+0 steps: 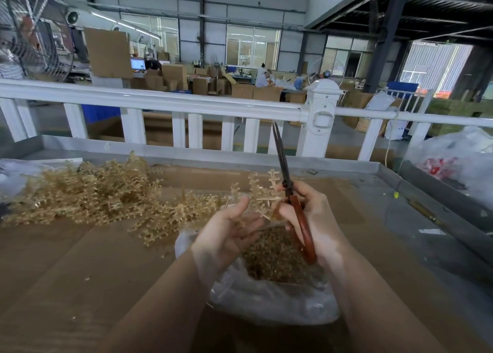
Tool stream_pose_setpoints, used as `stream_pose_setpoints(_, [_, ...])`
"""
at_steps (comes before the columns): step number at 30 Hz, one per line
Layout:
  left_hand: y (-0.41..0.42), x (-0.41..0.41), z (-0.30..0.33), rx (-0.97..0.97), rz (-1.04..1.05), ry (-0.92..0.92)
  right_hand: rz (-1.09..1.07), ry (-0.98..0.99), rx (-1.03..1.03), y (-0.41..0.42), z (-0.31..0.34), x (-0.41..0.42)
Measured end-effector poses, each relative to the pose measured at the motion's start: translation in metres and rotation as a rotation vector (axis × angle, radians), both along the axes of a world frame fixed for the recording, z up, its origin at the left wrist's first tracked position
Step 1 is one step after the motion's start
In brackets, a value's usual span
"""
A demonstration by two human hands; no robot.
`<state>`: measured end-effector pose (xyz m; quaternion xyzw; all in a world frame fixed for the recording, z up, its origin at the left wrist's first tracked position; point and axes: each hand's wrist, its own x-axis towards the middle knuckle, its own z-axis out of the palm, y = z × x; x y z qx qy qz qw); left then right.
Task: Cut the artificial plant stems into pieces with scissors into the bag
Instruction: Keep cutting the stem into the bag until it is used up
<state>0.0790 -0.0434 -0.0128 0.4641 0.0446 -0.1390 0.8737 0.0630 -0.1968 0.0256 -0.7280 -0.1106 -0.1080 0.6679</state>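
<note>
Okay, both hands are over the bag point(266, 296), and that is no accident: anything I snip here should drop straight into its open mouth, onto the cut pieces point(269, 254) already heaped inside. The bag lies on the brown table point(80, 272) right under my wrists, clear plastic slumped wide.

My right hand point(306, 214) grips the scissors point(290, 200) by the red handles, fingers curled round them, blades together and pointing up and away toward the white rail point(160, 102). I read that as parked between cuts, tips kept clear of the other hand. The same fingers seem to be touching a sprig point(262, 192), a branching gold stem standing up just left of the blades, though exactly who pins it I cannot tell.

My left hand point(229, 227) is palm up beside it, fingers loosely spread, thumb raised, holding nothing firmly that I can see. It looks set to take or turn the sprig so a stem meets the blades.

Off to the left, the pile point(88, 192) of uncut stems waits within easy reach. Plenty there, so I judge the job is somewhere mid-way.
</note>
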Motion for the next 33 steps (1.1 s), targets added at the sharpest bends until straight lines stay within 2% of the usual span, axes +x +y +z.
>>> stream_pose_setpoints(3, [0.001,0.001,-0.002,-0.105,-0.008,0.06,0.009,0.017,-0.045,-0.003,-0.007,-0.001])
stream_pose_setpoints(7, [0.005,0.004,-0.004,0.06,0.018,0.045,-0.028,0.036,-0.162,-0.007,-0.018,-0.001])
stream_pose_setpoints(14, [0.0,0.005,-0.011,0.111,-0.087,0.006,-0.008,0.004,-0.336,-0.002,-0.037,0.007])
stream_pose_setpoints(17, [-0.01,0.006,-0.019,0.145,0.017,-0.001,-0.04,-0.033,-0.391,-0.001,-0.041,0.009])
stream_pose_setpoints(20, [-0.019,0.005,-0.023,0.059,0.128,0.059,-0.071,-0.053,-0.449,-0.001,-0.045,0.011])
stream_pose_setpoints(23, [-0.022,0.003,-0.024,0.06,0.208,0.108,-0.132,-0.088,-0.551,-0.004,-0.053,0.013])
stream_pose_setpoints(28, [-0.019,0.0,-0.026,0.032,0.29,0.098,-0.268,-0.166,-0.762,-0.009,-0.064,0.007])
stream_pose_setpoints(33, [-0.021,0.004,-0.027,-0.018,0.376,0.106,-0.312,-0.2,-0.831,-0.008,-0.07,0.003])
